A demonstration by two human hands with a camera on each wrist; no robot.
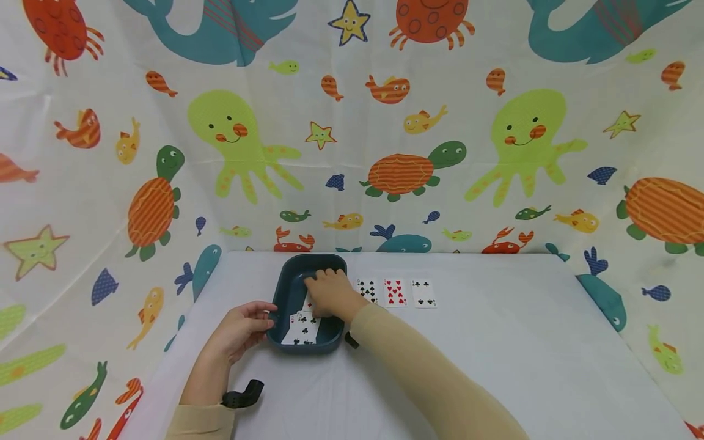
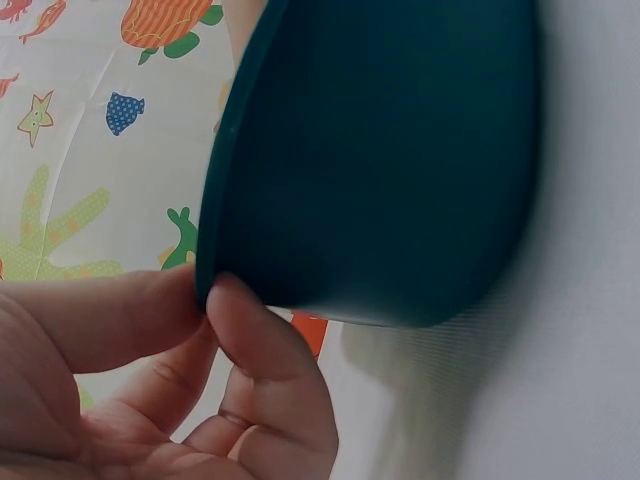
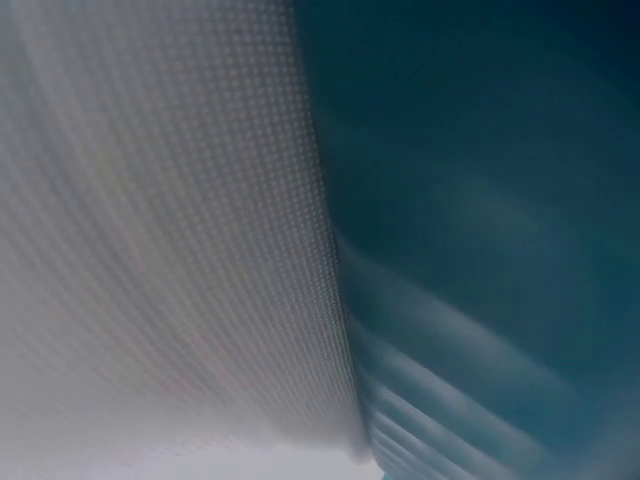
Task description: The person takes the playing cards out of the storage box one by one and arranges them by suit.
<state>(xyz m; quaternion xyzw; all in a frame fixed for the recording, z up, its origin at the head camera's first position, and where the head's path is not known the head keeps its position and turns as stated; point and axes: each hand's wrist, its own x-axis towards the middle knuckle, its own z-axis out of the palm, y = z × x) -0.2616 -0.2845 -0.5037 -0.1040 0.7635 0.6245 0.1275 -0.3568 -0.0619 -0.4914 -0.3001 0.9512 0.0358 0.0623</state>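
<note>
Playing cards [image 1: 302, 330] overlap inside a teal tray [image 1: 291, 287] on a white table [image 1: 495, 348]. The left hand [image 1: 244, 327] pinches the tray's rim; the right hand [image 1: 332, 295] reaches inside, its hold hidden. Tilting the tray could slide the cards; their overlap could make two lift together.

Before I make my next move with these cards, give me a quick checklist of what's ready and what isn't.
1. Left hand grip on the tub: ok, thumb and fingers pinch its rim.
2. Right hand over the tub: ok, reaching in from the right.
3. Right hand holding a card: cannot tell, its fingertips are hidden.
4. Cards in the tub squared up: not ok, they overlap unevenly.
5. Three cards in the row face up: ok.
6. Row's leftmost card in full view: not ok, the right hand partly covers it.
</note>
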